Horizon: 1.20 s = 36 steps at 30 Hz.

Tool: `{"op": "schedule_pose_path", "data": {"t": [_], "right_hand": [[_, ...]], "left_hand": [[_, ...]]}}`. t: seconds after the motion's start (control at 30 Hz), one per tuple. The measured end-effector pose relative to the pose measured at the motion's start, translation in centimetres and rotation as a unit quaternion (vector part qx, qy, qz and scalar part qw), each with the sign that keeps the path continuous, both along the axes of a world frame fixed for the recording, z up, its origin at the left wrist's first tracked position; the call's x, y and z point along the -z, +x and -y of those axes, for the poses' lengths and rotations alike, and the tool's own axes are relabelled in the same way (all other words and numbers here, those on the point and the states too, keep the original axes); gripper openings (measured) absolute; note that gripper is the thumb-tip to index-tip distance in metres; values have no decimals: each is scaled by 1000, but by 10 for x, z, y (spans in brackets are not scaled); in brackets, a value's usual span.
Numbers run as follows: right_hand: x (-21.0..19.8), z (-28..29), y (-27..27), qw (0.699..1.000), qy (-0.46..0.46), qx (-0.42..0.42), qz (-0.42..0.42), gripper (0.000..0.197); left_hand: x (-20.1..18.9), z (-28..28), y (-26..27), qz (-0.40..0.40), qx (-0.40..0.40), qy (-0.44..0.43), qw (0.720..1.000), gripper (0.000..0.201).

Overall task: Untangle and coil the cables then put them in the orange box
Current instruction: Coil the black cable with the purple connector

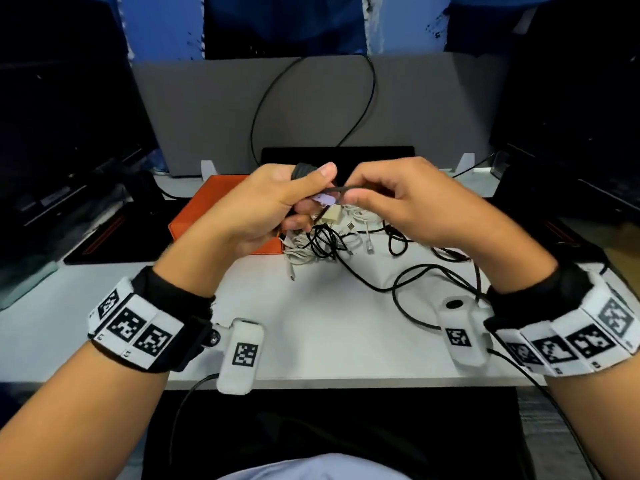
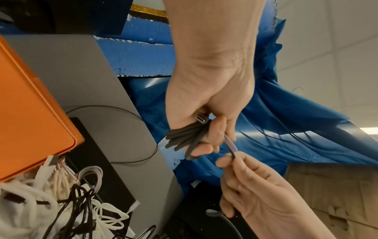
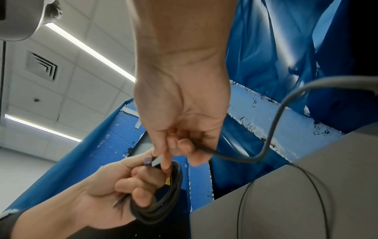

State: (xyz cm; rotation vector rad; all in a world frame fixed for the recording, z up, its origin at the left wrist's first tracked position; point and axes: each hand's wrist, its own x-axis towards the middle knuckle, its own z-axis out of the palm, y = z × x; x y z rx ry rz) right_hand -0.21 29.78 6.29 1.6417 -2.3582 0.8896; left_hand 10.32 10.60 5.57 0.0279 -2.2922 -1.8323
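The left hand (image 1: 256,206) grips a coiled dark cable (image 3: 161,200) above the desk, w/ its fingers curled round the loops. The right hand (image 1: 412,206) pinches the free end of it. The orange box (image 1: 204,209) stands behind, just beside the tangled cables (image 1: 332,240).

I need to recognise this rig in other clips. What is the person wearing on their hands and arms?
Both hands are bare. The left wrist band and right wrist band are black straps covered with white tiles printed with black square fiducial codes. A white rounded camera pod hangs from each, the left pod and right pod, each with its own code and a thin black lead. No sleeves show.
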Motion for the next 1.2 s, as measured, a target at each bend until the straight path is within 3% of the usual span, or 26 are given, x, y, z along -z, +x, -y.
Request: {"op": "schedule_pose_path", "data": {"t": [0.1,0.33,0.53,0.67,0.73,0.83,0.97,1.07,1.2], "right_hand": [[-2,-1,-5,998,-59,9,12,12],[5,5,-5,993,-120,-7,-12,16],[20,16,-3,996,-67,9,49,19],[31,25,4,997,-2,14,78,17],[31,24,4,996,25,11,85,20],[24,17,-3,995,21,33,89,26],[16,14,2,963,-85,-29,255,32],[19,22,12,940,-139,-81,302,34],[27,29,15,905,-177,-121,368,29]], "left_hand": [[-1,-3,3,28,70,23,997,40],[0,-1,9,10,187,105,977,35],[-7,-12,5,-60,152,283,945,28],[-5,-16,1,-83,105,363,922,42],[-6,-16,0,-85,97,361,924,45],[-7,-12,0,-78,54,264,960,47],[-4,-12,1,-70,34,165,983,38],[-1,-18,1,-61,64,168,982,46],[-1,-20,4,-51,127,260,956,40]]}}
